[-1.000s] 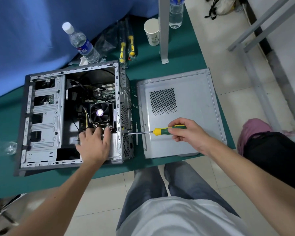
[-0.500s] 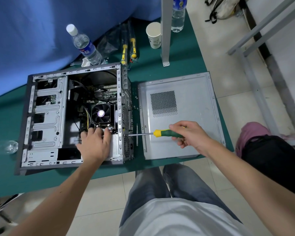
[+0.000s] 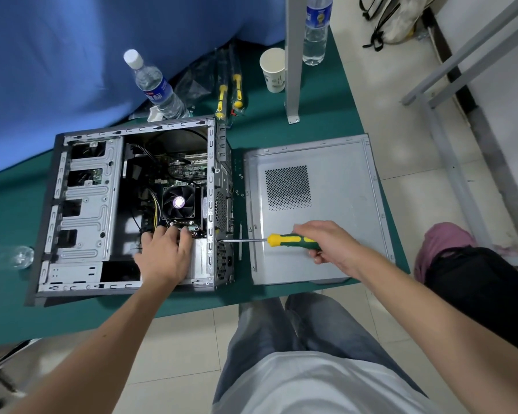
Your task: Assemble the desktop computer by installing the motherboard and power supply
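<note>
Overhead, green table (image 3: pixel 317 115) on pale tiled floor (image 3: pixel 371 85); left hand (image 3: pixel 165 255) flat in case (image 3: pixel 81 210); right hand (image 3: pixel 329 243) grasping screwdriver (image 3: pixel 284 240).

The left hand (image 3: pixel 165 258) covers much of the power supply (image 3: pixel 198 258) inside the case. A clear object (image 3: pixel 11 256) at the bench's left edge is too blurred to identify. The screwdriver (image 3: pixel 290 241) tip is too small to make out.

Side panel (image 3: pixel 335 180) lies on the table (image 3: pixel 311 127), right of the case (image 3: pixel 84 204).
</note>
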Motion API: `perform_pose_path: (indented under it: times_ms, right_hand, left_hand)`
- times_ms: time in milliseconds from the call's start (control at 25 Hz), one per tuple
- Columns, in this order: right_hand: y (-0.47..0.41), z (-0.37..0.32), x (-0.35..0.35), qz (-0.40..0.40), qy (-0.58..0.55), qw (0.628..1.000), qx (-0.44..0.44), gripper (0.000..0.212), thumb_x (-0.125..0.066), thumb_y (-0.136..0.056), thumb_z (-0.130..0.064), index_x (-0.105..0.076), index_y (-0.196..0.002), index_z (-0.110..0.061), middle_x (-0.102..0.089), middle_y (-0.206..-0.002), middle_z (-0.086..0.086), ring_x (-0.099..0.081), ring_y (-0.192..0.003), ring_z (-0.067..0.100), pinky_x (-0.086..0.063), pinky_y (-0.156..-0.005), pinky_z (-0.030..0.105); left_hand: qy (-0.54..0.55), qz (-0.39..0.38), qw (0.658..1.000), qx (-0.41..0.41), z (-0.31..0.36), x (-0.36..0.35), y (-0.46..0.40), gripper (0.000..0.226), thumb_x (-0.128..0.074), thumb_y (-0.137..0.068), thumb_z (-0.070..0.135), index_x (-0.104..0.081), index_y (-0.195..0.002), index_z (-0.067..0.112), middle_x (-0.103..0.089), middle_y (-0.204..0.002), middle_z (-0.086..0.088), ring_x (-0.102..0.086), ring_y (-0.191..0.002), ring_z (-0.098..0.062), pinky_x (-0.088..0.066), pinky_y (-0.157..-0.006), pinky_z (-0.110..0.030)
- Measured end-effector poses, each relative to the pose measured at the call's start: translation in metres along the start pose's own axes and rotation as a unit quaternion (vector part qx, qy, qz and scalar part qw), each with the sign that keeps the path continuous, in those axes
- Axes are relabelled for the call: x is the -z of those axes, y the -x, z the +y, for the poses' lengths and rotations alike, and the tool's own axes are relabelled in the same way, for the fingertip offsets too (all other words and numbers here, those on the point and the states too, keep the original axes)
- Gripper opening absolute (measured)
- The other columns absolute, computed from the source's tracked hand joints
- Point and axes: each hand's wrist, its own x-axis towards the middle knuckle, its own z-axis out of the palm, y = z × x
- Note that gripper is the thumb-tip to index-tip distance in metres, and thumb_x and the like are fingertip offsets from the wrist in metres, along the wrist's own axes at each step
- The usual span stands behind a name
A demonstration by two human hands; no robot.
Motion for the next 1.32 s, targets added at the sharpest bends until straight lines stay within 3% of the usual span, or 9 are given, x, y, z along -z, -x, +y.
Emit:
perform_pose_path:
  times_ms: [80, 240, 400, 560, 720, 880, 1040, 1200, 1320]
  right_hand:
    - [0.000, 0.000, 0.004, -0.023, -0.051, 0.998, 0.018, 0.010, -0.072, -0.085, -0.019, -0.065, -0.090, -0.015, -0.058, -0.069, 0.002, -0.048, -0.053, 0.014, -0.041, -0.046, 0.025]
    - [-0.002, 0.000, -0.002, 0.027, 0.048, 0.998, 0.021, 0.030, -0.063, -0.092, -0.043, -0.066, -0.081, -0.015, -0.064, -0.063, 0.001, -0.049, -0.047, 0.013, -0.040, -0.044, 0.021]
    - [0.001, 0.002, 0.004, -0.016, -0.081, 0.997, 0.013, 0.006, -0.067, -0.089, -0.016, -0.061, -0.090, -0.015, -0.058, -0.073, 0.006, -0.047, -0.052, 0.013, -0.040, -0.046, 0.024]
    - [0.001, 0.001, -0.002, 0.038, 0.037, 0.999, -0.015, 0.035, -0.058, -0.094, -0.046, -0.063, -0.089, -0.012, -0.064, -0.069, 0.007, -0.040, -0.046, 0.011, -0.032, -0.041, 0.019]
    - [0.004, -0.006, 0.004, -0.009, -0.071, 0.997, -0.007, 0.010, -0.066, -0.091, -0.019, -0.057, -0.094, -0.015, -0.055, -0.079, 0.006, -0.044, -0.053, 0.012, -0.037, -0.046, 0.023]
    - [0.003, -0.008, 0.000, 0.028, 0.068, 0.997, -0.007, 0.037, -0.055, -0.096, -0.045, -0.064, -0.088, -0.010, -0.068, -0.070, 0.007, -0.044, -0.046, 0.011, -0.034, -0.041, 0.021]
    - [0.004, -0.008, 0.007, -0.021, -0.044, 0.999, -0.004, 0.008, -0.065, -0.091, -0.018, -0.058, -0.094, -0.016, -0.056, -0.074, 0.005, -0.045, -0.053, 0.013, -0.038, -0.048, 0.024]
    - [0.001, -0.008, 0.002, 0.027, 0.090, 0.996, -0.007, 0.035, -0.054, -0.096, -0.046, -0.063, -0.087, -0.013, -0.069, -0.072, 0.005, -0.047, -0.048, 0.012, -0.038, -0.044, 0.022]
    - [0.000, -0.009, 0.004, -0.014, -0.037, 0.999, -0.029, 0.009, -0.061, -0.095, -0.021, -0.061, -0.096, -0.012, -0.059, -0.081, 0.007, -0.051, -0.056, 0.013, -0.043, -0.048, 0.025]
  left_hand:
    - [-0.009, 0.001, 1.000, 0.003, 0.002, -0.001, 0.000, 0.045, -0.028, -0.100, 0.046, -0.059, -0.092, 0.015, -0.055, -0.109, -0.006, -0.042, -0.111, -0.030, -0.038, -0.092, -0.054]
    - [-0.016, 0.009, 1.000, 0.004, 0.003, -0.004, 0.001, 0.046, -0.027, -0.100, 0.047, -0.059, -0.092, 0.015, -0.055, -0.110, -0.006, -0.041, -0.112, -0.030, -0.036, -0.093, -0.055]
    - [-0.009, 0.022, 1.000, 0.010, 0.003, -0.006, 0.002, 0.046, -0.028, -0.099, 0.048, -0.059, -0.089, 0.016, -0.055, -0.108, -0.006, -0.041, -0.111, -0.029, -0.035, -0.090, -0.054]
    - [-0.005, 0.033, 0.999, 0.014, 0.004, -0.009, 0.003, 0.046, -0.026, -0.099, 0.049, -0.057, -0.087, 0.017, -0.054, -0.107, -0.005, -0.041, -0.110, -0.028, -0.035, -0.091, -0.054]
    - [-0.005, 0.037, 0.999, 0.008, 0.001, -0.011, 0.003, 0.049, -0.024, -0.098, 0.050, -0.059, -0.088, 0.017, -0.055, -0.106, -0.005, -0.041, -0.108, -0.029, -0.035, -0.091, -0.055]
    - [0.000, 0.047, 0.999, 0.001, 0.002, -0.012, 0.003, 0.051, -0.022, -0.098, 0.051, -0.059, -0.085, 0.018, -0.056, -0.104, -0.004, -0.043, -0.106, -0.028, -0.036, -0.091, -0.055]
    - [0.010, 0.049, 0.999, 0.002, 0.001, -0.011, 0.004, 0.051, -0.019, -0.095, 0.054, -0.055, -0.079, 0.020, -0.056, -0.101, -0.003, -0.042, -0.105, -0.027, -0.036, -0.090, -0.054]
    - [0.016, 0.054, 0.998, -0.001, 0.001, -0.010, 0.005, 0.050, -0.019, -0.095, 0.054, -0.050, -0.074, 0.021, -0.055, -0.097, -0.002, -0.043, -0.103, -0.027, -0.035, -0.088, -0.053]
    - [0.012, 0.053, 0.999, 0.002, 0.001, -0.011, 0.005, 0.049, -0.019, -0.093, 0.054, -0.050, -0.074, 0.021, -0.055, -0.096, -0.001, -0.043, -0.102, -0.027, -0.035, -0.087, -0.052]
